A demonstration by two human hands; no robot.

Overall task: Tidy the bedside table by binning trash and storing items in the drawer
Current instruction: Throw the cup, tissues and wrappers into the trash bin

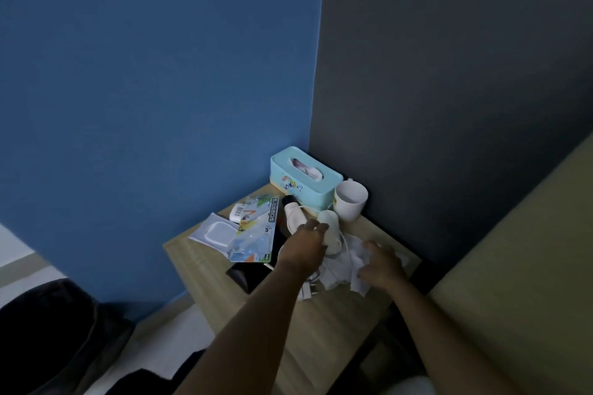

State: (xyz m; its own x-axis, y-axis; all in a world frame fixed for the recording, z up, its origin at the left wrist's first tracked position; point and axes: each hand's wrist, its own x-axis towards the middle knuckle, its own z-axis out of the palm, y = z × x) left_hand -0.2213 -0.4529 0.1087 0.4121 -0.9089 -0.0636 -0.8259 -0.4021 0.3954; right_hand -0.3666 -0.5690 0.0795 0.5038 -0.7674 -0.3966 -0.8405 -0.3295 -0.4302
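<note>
The wooden bedside table (205, 269) is cluttered. My left hand (303, 245) reaches over its middle, fingers curled down onto a white cup-like object (330, 224); whether it holds it I cannot tell. My right hand (382, 263) lies on crumpled white tissue (340, 272), its fingers bent into the paper. A scissors packet (255, 228), a white wipes pack (216, 232) and a black phone (248, 274) lie to the left. A white cable and plug (308, 290) show under my left wrist.
A teal tissue box (301, 178) and a white mug (349, 200) stand at the table's back corner against the walls. A beige bed edge (519, 266) runs along the right. A dark bag (48, 337) sits on the floor at lower left.
</note>
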